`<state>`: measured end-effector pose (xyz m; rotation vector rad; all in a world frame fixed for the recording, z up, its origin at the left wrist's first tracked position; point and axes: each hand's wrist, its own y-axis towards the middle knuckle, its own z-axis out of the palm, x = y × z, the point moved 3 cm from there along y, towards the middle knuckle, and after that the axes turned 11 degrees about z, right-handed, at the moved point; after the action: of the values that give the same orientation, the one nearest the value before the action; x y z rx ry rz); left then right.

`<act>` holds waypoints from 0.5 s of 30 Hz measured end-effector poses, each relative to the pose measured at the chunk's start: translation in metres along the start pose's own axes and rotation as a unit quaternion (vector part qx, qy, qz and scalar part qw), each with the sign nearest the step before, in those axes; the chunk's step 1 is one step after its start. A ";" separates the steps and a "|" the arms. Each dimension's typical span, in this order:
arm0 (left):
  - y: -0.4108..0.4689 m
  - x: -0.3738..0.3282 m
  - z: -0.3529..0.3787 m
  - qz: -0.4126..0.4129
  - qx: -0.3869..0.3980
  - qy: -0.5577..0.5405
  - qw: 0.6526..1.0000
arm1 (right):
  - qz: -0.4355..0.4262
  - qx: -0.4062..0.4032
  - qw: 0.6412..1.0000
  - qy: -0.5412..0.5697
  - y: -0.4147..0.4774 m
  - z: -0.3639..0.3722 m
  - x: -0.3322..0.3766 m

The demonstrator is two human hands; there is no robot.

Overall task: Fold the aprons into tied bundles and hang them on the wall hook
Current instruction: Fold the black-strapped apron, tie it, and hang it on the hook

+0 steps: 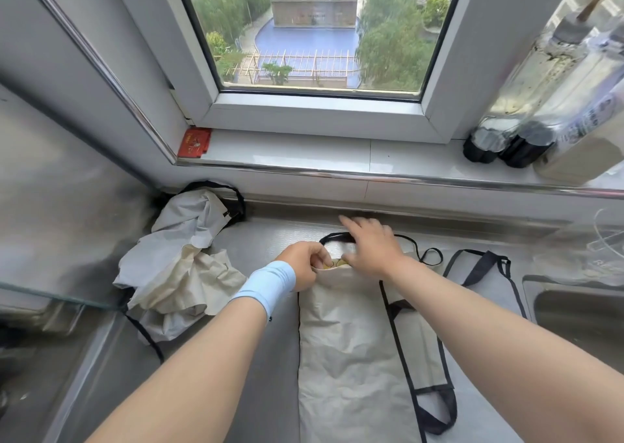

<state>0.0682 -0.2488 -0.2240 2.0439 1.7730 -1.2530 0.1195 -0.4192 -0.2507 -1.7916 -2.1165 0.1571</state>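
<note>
While the left hand (305, 267) pinches the top edge of the folded apron (351, 351) between thumb and curled fingers, the right hand (371, 245) lies just beside it, fingers straight and flat on the same edge and its black neck strap (332, 237). That apron stretches from both hands back toward the person on the steel desk (277, 392). Left of the left hand sits a crumpled heap of aprons (182, 273); right of the right hand lies another flat apron (489, 287), near a sink (580, 317).

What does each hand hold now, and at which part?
The left hand pinches the folded apron at its top edge. The right hand rests open on that end, holding nothing.
</note>
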 end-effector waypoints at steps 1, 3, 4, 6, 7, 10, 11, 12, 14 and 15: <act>0.000 0.000 -0.001 0.002 0.005 -0.003 1.000 | -0.008 0.014 1.000 -0.009 0.001 0.001 0.005; -0.002 0.000 -0.002 0.001 0.024 0.008 1.000 | 0.004 0.049 0.998 -0.044 0.004 0.002 0.009; -0.003 -0.001 -0.003 -0.002 0.038 0.022 0.999 | 0.010 0.059 0.996 -0.068 0.005 0.001 0.009; -0.005 0.001 -0.003 -0.013 0.065 0.046 0.997 | 0.031 0.068 0.993 -0.091 0.004 -0.002 0.002; -0.007 0.002 -0.002 -0.011 0.070 0.057 0.996 | 0.046 0.073 0.992 -0.090 0.002 -0.005 -0.004; -0.009 0.006 -0.001 0.001 0.062 0.095 0.994 | 0.094 0.040 0.991 -0.085 -0.005 -0.017 -0.019; -0.010 0.007 0.000 0.006 0.064 0.104 0.992 | 0.124 0.014 0.990 -0.064 -0.007 -0.023 -0.025; -0.009 0.010 0.001 -0.005 0.063 0.114 0.991 | 0.154 -0.009 0.987 -0.037 -0.009 -0.030 -0.031; -0.013 0.013 -0.001 -0.027 0.074 0.124 0.989 | 0.203 -0.011 0.979 -0.013 -0.017 -0.038 -0.045; -0.016 0.014 -0.003 -0.041 0.081 0.125 0.988 | 0.216 0.009 0.976 -0.023 -0.022 -0.039 -0.051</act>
<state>0.0551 -0.2324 -0.2252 2.3306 1.9369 -1.2480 0.1194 -0.4784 -0.2176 -2.2321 -1.7156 0.3281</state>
